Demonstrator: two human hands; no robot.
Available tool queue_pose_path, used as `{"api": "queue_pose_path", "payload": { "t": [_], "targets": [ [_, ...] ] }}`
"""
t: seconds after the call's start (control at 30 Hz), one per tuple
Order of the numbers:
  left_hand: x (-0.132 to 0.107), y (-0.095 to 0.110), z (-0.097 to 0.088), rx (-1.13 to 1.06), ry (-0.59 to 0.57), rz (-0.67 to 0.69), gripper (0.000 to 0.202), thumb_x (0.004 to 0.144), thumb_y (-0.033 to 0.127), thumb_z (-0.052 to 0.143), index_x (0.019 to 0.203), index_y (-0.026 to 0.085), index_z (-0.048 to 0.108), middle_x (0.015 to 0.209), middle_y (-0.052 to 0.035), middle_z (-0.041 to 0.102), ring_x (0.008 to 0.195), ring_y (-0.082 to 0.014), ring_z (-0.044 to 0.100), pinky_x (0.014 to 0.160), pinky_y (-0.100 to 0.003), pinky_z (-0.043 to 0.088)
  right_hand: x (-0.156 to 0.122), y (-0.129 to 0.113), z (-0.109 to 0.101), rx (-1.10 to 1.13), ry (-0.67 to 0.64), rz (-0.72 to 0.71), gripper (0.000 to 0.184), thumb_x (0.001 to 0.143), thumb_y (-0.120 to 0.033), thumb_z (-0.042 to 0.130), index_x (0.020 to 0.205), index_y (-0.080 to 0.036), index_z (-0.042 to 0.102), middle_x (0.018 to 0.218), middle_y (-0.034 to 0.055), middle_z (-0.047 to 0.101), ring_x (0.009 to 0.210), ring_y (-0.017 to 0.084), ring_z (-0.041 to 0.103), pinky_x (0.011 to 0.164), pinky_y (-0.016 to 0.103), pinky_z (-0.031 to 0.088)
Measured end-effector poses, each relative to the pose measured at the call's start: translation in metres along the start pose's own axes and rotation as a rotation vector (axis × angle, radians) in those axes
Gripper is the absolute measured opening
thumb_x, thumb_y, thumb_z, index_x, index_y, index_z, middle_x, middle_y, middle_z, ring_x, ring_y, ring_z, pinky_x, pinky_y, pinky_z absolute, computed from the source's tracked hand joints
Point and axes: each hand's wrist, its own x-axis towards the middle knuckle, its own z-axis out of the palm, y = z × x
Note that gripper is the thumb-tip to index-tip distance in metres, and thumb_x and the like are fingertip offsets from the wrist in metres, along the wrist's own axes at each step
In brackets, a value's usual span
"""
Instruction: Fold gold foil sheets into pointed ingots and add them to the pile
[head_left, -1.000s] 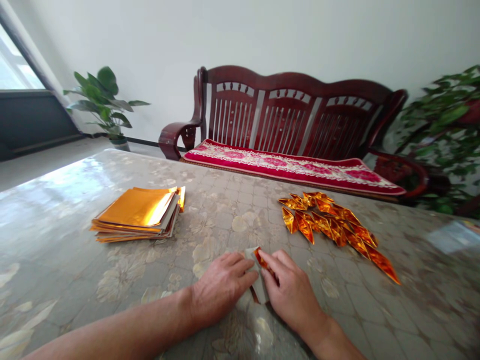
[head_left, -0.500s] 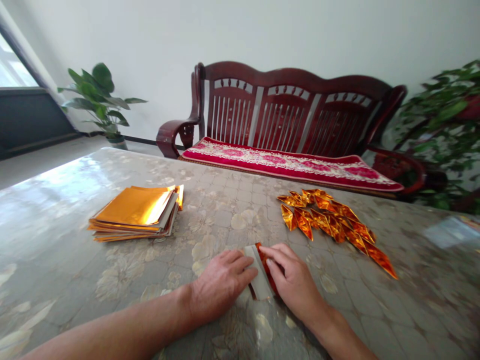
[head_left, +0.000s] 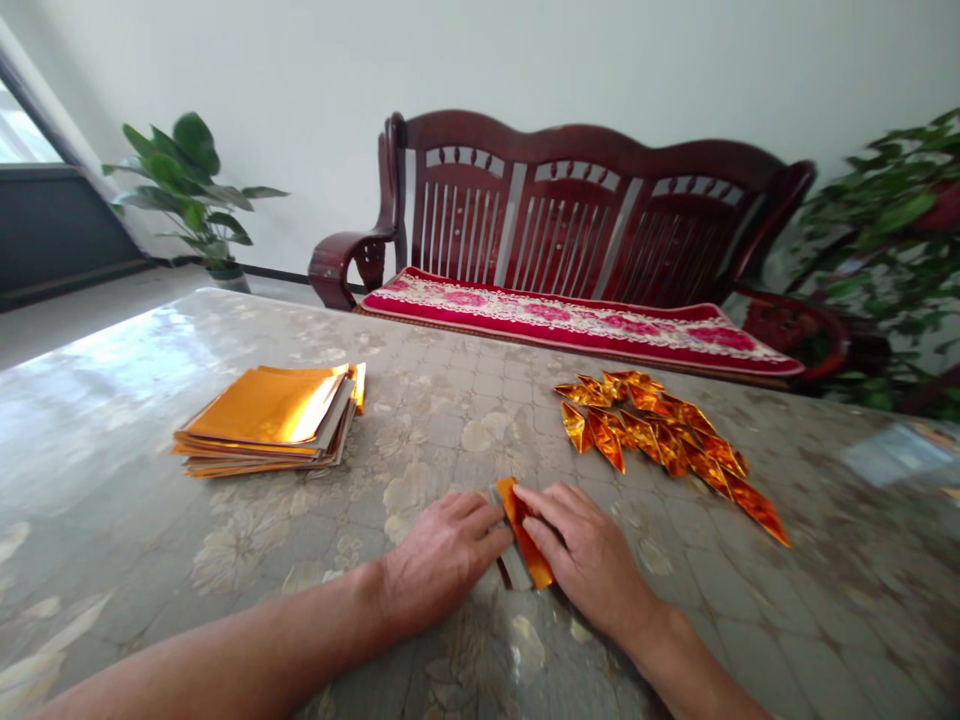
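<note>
A gold foil sheet (head_left: 526, 545), partly folded with its silver back showing, lies on the table between my hands. My left hand (head_left: 439, 560) presses on its left side with the fingers laid flat. My right hand (head_left: 583, 555) bears down on the folded gold flap with fingers together. Further back on the right lies a pile of folded gold foil pieces (head_left: 667, 440). A stack of flat gold foil sheets (head_left: 270, 420) sits at the left.
The table (head_left: 135, 500) has a glossy floral cover. Behind it stands a dark red wooden bench (head_left: 570, 230) with a red patterned cushion. A potted plant (head_left: 187, 190) stands at the back left, another plant (head_left: 892, 250) at the right.
My right hand has folded the gold flap over toward the left, so less of the silver back shows. The view has tipped down slightly.
</note>
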Motion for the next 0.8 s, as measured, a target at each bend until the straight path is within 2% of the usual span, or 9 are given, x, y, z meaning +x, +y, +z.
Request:
{"api": "queue_pose_path", "payload": {
  "t": [0.47,0.8],
  "targets": [
    [-0.0006,0.0002,-0.0015,-0.003,0.009,0.042,0.019,0.100,0.016,0.044,0.111,0.015,0.060,0.103,-0.0074,0.066,0.095,-0.0221,0.058,0.087,-0.037,0.050,0.0015,-0.0029,0.0076,-0.113,-0.015,0.037,0.029,0.098,-0.024,0.051,0.124,-0.023,0.064,0.093,0.0050,0.063,0.092,0.021,0.059,0.082,0.033,0.047],
    [-0.0005,0.0005,0.0003,0.015,0.020,0.017,0.011,0.100,0.017,0.045,0.099,0.016,0.056,0.098,-0.0060,0.066,0.092,-0.0213,0.059,0.084,-0.036,0.050,0.0021,-0.0074,0.0083,-0.159,-0.008,0.058,0.027,0.097,-0.024,0.053,0.121,-0.023,0.066,0.092,0.0049,0.063,0.091,0.021,0.059,0.080,0.032,0.045]
  ]
}}
